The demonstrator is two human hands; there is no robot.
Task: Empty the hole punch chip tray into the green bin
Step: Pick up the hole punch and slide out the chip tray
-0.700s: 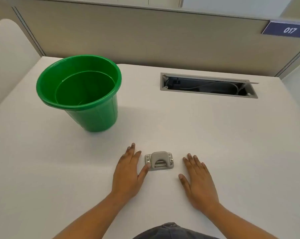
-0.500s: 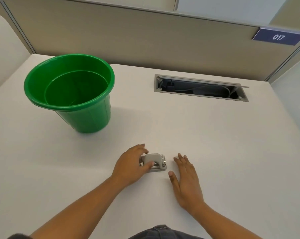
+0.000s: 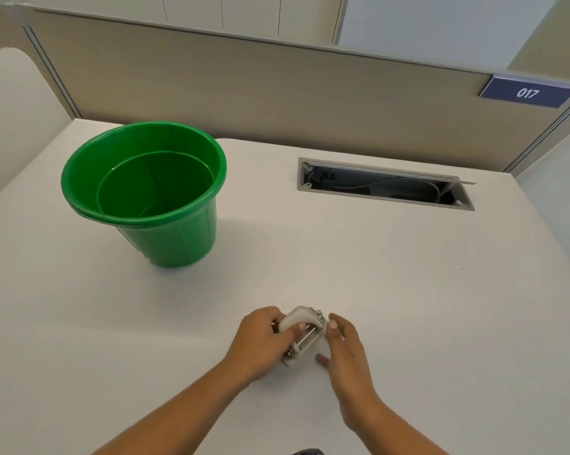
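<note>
A small grey hole punch (image 3: pixel 301 333) is tilted up off the white desk near its front edge. My left hand (image 3: pixel 260 339) is closed around its left side and handle. My right hand (image 3: pixel 342 346) is against its right end, with a fingertip on the punch's upper corner; whether it grips I cannot tell. The chip tray under the punch is hidden. The green bin (image 3: pixel 152 205) stands upright at the back left of the desk, its mouth open, well away from both hands.
A rectangular cable slot (image 3: pixel 385 187) is cut into the white desk (image 3: pixel 441 307) at the back right. A beige partition (image 3: pixel 277 87) with a blue "017" sign (image 3: pixel 528 92) closes off the far edge.
My left hand went from flat on the desk to gripping the punch and tipping it up. My right hand moved in from the desk to touch the punch's right end.
</note>
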